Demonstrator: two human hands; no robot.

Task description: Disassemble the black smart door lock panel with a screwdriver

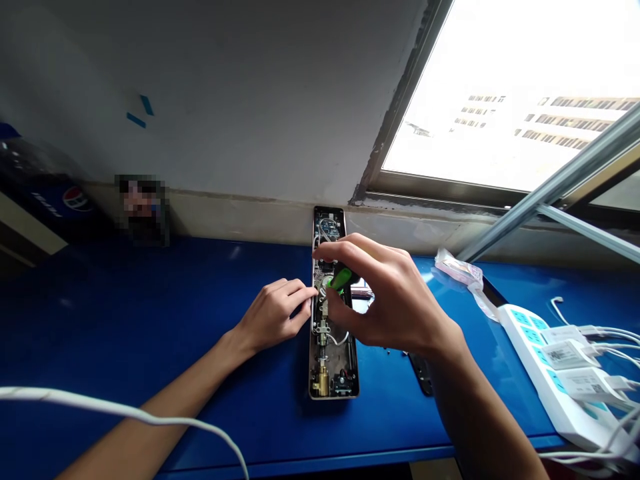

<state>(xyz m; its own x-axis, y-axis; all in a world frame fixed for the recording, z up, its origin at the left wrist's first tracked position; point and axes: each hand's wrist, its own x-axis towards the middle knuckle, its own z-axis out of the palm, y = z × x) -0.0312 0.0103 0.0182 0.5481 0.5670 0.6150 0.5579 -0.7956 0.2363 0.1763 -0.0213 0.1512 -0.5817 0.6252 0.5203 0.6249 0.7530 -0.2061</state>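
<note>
"since the lock (334,367) lies on the surface (125,320), why your left hand (273,313)?"

"open fingers steady the lock's edge; your right hand (387,293) clenches the green screwdriver (343,280) above it."

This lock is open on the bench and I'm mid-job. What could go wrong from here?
The screwdriver in the right hand is working close to thin white wires inside the open lock, so a slip could nick or pinch them. The lock appears to lie loose on the blue table, steadied only by the left hand at its side, so it might shift under pressure.
</note>
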